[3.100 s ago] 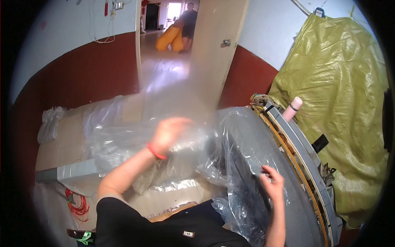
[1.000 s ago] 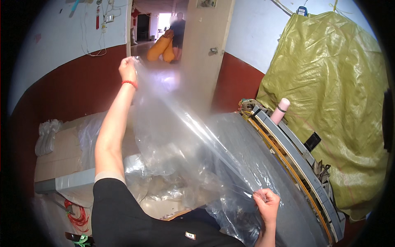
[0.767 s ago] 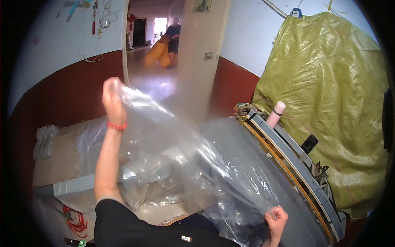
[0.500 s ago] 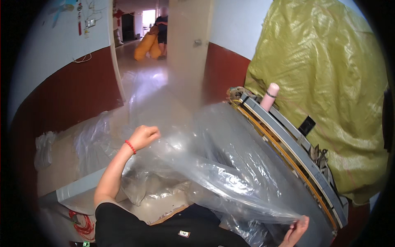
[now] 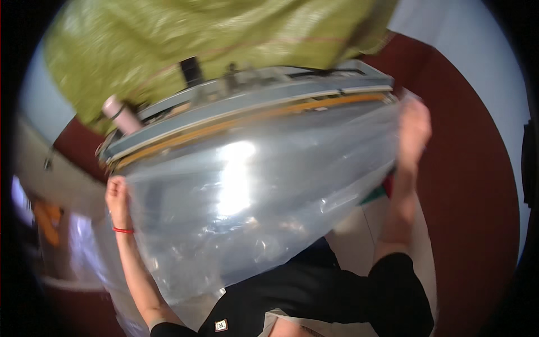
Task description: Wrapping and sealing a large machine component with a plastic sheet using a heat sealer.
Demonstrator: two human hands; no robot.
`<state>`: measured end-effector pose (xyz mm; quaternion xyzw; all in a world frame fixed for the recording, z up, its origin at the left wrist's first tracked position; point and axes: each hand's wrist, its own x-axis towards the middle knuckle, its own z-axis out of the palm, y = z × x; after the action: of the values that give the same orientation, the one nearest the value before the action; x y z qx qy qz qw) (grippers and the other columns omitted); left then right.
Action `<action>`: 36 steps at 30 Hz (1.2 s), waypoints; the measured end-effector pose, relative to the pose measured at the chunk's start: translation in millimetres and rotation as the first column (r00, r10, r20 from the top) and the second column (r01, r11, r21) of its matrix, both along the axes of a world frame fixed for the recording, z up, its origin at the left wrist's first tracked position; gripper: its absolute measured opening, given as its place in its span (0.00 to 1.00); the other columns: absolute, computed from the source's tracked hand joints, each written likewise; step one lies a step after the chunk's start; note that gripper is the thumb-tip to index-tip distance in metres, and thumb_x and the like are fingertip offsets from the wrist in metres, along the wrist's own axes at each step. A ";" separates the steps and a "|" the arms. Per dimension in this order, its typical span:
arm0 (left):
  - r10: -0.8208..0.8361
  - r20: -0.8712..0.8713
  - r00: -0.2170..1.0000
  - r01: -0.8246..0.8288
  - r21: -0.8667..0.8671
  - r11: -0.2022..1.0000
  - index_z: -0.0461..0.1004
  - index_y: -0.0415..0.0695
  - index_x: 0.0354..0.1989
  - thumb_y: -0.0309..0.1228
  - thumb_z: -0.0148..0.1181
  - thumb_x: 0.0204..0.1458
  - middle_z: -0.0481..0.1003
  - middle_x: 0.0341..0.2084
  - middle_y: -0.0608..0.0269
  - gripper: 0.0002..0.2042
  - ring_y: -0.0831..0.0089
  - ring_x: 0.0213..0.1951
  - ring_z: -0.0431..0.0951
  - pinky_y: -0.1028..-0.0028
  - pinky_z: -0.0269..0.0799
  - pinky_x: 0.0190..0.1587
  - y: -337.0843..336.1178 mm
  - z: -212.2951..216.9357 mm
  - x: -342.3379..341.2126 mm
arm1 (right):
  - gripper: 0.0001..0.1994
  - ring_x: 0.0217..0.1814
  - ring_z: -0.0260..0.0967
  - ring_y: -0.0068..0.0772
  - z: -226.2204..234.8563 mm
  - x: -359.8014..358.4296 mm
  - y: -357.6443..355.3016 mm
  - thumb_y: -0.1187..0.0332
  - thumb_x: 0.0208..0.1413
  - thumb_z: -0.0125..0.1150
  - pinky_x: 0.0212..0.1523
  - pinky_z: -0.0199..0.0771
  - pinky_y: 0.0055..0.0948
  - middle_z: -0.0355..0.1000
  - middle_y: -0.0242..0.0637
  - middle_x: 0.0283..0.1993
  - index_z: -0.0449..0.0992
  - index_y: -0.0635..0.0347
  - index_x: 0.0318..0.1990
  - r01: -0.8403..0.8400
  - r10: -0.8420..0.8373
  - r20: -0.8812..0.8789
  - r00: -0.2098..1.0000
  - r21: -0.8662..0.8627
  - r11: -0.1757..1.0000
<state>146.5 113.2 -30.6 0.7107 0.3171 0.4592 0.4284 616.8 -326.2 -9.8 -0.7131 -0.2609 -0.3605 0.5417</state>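
— Where's the clear plastic sheet (image 5: 247, 202)?
— Stretched taut between both hands, just in front of the long grey sealing machine (image 5: 247, 106).
— How are the hands?
— Left hand (image 5: 117, 194), red band at the wrist, is clenched on one edge; right hand (image 5: 414, 126) pinches the far edge. An olive tarp (image 5: 196, 33) hangs behind.

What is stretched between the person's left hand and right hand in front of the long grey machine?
A clear plastic sheet spans the whole gap in the head view, gripped by the left hand at one end and the right hand at the other, below the grey machine.
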 end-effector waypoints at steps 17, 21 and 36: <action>-0.234 -0.351 0.907 0.204 -0.120 0.972 0.65 0.43 0.21 0.23 0.55 0.48 0.63 0.17 0.77 0.07 0.88 0.21 0.59 0.86 0.55 0.24 8.0 -105.9 82.0 | 0.11 0.34 0.69 0.42 -115.4 52.0 -60.6 0.58 0.44 0.57 0.34 0.67 0.36 0.72 0.39 0.28 0.73 0.58 0.26 0.142 -0.510 -0.469 0.721 -0.621 0.771; -0.255 -0.391 0.884 0.244 -0.079 0.967 0.65 0.42 0.21 0.23 0.56 0.47 0.63 0.17 0.77 0.07 0.88 0.21 0.59 0.86 0.55 0.24 -1.3 -108.6 89.9 | 0.11 0.34 0.69 0.42 -116.0 58.3 -75.3 0.59 0.43 0.58 0.34 0.67 0.36 0.71 0.39 0.27 0.72 0.57 0.28 0.184 -0.550 -0.441 0.709 -0.638 0.748; -0.183 -0.430 0.884 0.202 -0.001 0.979 0.64 0.42 0.20 0.23 0.56 0.47 0.61 0.17 0.77 0.07 0.88 0.21 0.58 0.86 0.56 0.24 -11.9 -113.0 96.1 | 0.16 0.41 0.66 0.42 -130.1 98.4 -52.9 0.58 0.38 0.64 0.39 0.67 0.37 0.68 0.39 0.37 0.73 0.58 0.31 0.344 -0.566 -0.292 0.771 -0.557 0.756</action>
<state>242.6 101.3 -143.7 0.8310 0.3212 0.2543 0.3762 715.2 -379.1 -139.9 -0.9276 -0.0233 -0.2372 0.2875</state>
